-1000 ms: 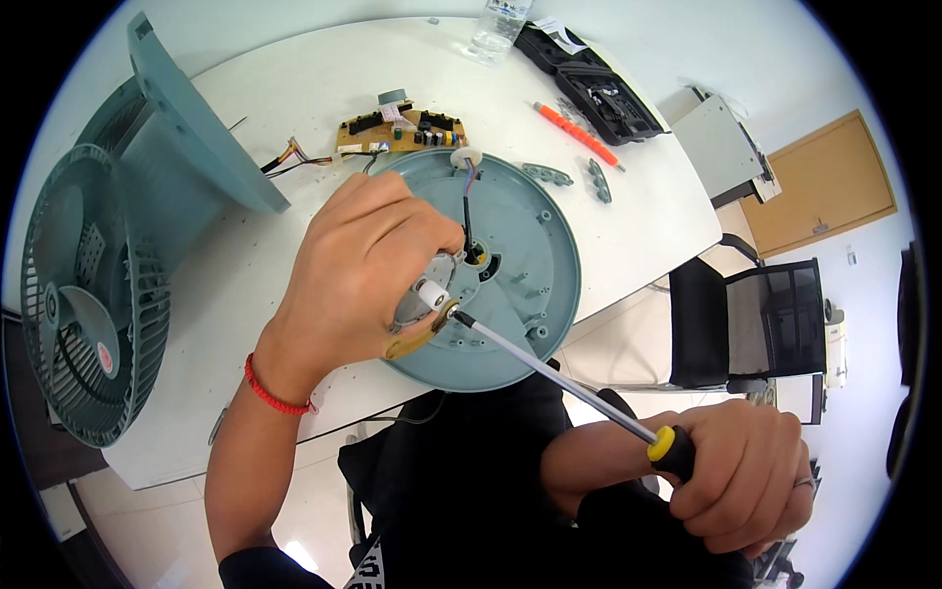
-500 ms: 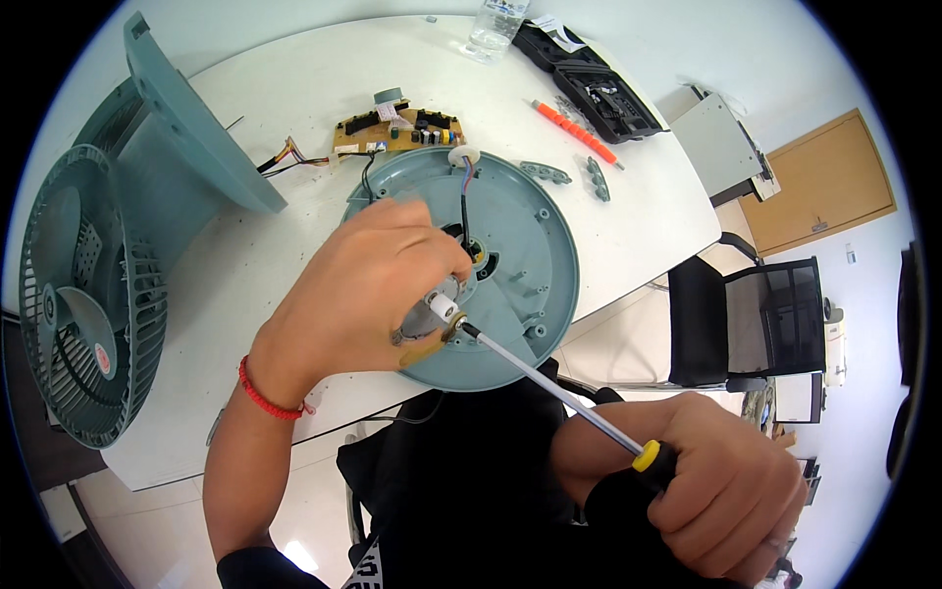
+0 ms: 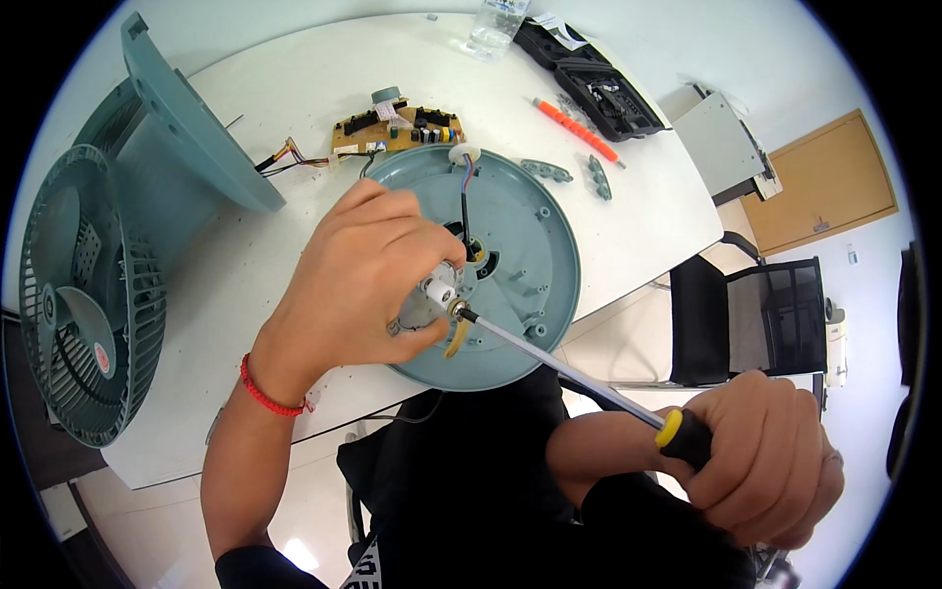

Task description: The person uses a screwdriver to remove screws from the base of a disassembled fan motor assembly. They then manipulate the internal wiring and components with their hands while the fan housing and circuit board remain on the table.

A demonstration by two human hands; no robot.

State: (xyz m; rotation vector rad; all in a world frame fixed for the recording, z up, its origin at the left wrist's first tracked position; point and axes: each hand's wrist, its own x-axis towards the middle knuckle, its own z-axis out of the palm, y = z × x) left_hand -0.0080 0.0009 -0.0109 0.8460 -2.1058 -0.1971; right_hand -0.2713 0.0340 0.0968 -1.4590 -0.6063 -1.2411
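My left hand (image 3: 355, 275) is curled round a small round metal motor (image 3: 416, 314) with a white shaft piece (image 3: 439, 292). It holds this over the round grey-green fan base (image 3: 540, 245), partly covering it. My right hand (image 3: 770, 461) grips the black-and-yellow handle of a screwdriver (image 3: 561, 367). The screwdriver's dark tip meets a small tab at the motor's edge, beside the white piece; whether a screw sits there is too small to make out. A yellowish strip (image 3: 456, 339) hangs just below the tip. Dark, red and blue wires (image 3: 465, 201) run across the base.
Behind the base lies a circuit board (image 3: 397, 135) with wires. The fan housing and grille (image 3: 103, 294) stand at left. Farther right are an orange tool (image 3: 574, 130), small grey-green parts (image 3: 600, 179), a black tool case (image 3: 603, 93) and a clear bottle (image 3: 494, 29). A chair (image 3: 746, 319) stands beyond the table.
My right hand and the screwdriver handle have moved to the right and slightly up, with the tip still at the motor's tab. My left fingers have shifted a little, showing more of the yellowish strip.
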